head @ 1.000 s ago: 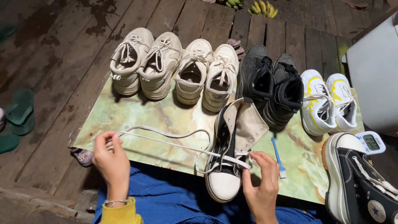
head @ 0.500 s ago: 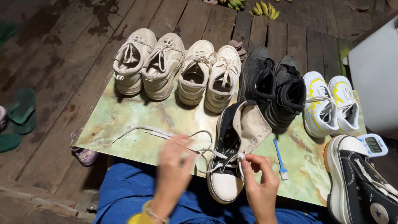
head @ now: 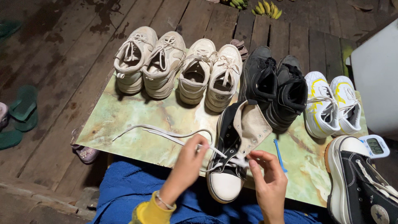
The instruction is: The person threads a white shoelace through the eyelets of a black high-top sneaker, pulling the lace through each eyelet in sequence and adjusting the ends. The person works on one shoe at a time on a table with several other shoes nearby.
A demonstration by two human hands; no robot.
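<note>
Board (head: pixel 137 120) with a green marbled top carries four pairs of shoes along its far edge, and its near edge is hidden behind blue cloth (head: pixel 124 191) and both arms. Black high-top sneaker (head: pixel 234 153) lies at the near edge, tongue folded open, its toe over the edge. Second black sneaker (head: pixel 360 182) at the right corner is cut off. White lace (head: pixel 166 135) trails left from the sneaker. Left hand (head: pixel 188 159) pinches the lace; right hand (head: pixel 265 172) grips the lace at the eyelets. Fingertips are partly hidden.
</note>
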